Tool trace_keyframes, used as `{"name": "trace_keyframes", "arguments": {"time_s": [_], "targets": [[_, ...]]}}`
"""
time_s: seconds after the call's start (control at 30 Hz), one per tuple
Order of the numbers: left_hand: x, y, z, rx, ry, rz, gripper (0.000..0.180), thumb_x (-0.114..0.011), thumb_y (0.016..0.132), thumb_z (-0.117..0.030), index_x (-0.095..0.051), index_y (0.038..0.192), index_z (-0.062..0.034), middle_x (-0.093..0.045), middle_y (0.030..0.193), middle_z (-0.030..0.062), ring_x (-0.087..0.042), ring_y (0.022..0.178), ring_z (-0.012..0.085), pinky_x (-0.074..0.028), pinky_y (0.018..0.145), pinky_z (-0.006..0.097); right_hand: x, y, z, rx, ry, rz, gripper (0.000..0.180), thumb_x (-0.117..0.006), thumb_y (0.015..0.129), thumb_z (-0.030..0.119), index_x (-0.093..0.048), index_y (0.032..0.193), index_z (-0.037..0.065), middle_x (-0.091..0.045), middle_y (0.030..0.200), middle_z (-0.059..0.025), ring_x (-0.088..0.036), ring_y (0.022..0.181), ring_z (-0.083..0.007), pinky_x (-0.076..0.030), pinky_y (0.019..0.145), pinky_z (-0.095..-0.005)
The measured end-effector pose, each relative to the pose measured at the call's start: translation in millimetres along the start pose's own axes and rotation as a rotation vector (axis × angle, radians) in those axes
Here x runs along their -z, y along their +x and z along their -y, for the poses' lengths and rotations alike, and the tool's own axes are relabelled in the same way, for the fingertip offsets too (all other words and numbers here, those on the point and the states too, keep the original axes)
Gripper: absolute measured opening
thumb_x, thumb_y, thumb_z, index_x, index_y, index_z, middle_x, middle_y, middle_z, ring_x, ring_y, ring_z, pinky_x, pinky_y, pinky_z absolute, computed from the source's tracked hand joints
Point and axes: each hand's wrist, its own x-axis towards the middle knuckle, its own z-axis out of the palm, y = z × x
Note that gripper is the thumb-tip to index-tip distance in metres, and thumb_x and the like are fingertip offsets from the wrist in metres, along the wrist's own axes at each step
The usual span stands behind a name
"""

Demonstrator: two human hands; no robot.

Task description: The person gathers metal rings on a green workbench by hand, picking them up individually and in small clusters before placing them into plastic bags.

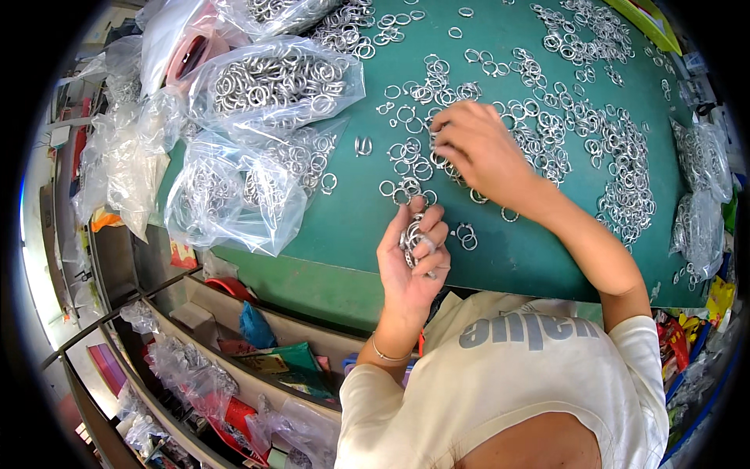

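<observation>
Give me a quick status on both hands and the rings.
Left hand shut on bunch of rings. Right hand picking at loose rings on green table. Nothing blocking.

The person's left hand (410, 254) is raised over the near edge of the green table top (344, 211) and closes around a small bunch of silver metal rings (414, 234). The right hand (476, 144) lies palm down further on the table, its fingertips (439, 133) touching loose silver metal rings (410, 164) spread on the green surface. To the left lie clear plastic bags full of rings (273, 82). A thin bracelet (387, 356) sits on the left wrist.
</observation>
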Motion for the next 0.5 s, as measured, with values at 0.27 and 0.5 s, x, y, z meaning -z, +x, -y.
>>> {"name": "trace_keyframes", "arguments": {"time_s": [0.27,0.5], "targets": [[2,3,13,0.09,-0.071,-0.127,0.023,-0.043,0.089,-0.017,-0.045,0.069,-0.0046,-0.032,0.07,0.0018,-0.034,0.065,0.0113,-0.031,0.033,0.018,58,-27,-24,-0.36,0.23,-0.14,0.01,-0.056,0.083,0.006,-0.059,0.088,-0.002,-0.061,0.074,-0.0114,-0.057,0.061,-0.0201,-0.044,0.058,-0.0298],[5,5,27,0.04,-0.032,-0.187,0.024,-0.046,0.089,-0.022,-0.045,0.069,-0.0095,-0.035,0.075,-0.0002,-0.036,0.075,0.0119,-0.042,0.05,0.025,77,-51,-22,-0.677,0.822,-0.038,0.015,-0.052,0.088,0.013,-0.057,0.091,-0.001,-0.062,0.08,-0.009,-0.059,0.067,-0.015,-0.047,0.059,-0.0252]]}}
